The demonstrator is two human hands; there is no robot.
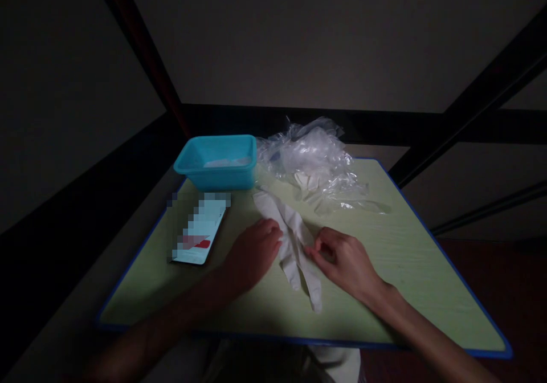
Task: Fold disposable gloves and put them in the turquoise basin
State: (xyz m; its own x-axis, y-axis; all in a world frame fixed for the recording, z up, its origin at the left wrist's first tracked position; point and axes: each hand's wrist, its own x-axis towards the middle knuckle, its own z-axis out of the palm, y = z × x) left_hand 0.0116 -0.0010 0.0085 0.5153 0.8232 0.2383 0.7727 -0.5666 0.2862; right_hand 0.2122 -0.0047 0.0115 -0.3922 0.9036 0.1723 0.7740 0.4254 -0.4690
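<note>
The white glove is laid flat near the middle of the green counter, its fingers pointed toward the near edge. Its right side is pinched by the right hand. Its left side is touched by the curled left hand, though a grip cannot be told. A turquoise tub and crumpled clear plastic are seen behind it.

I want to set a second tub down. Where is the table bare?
Widest bare patch: the right side of the table, between right hand, crumpled plastic and blue edge. A smaller one front left, below the flat pack. Crowded: the back, with teal tub and plastic; the centre, with white glove and left hand.
</note>
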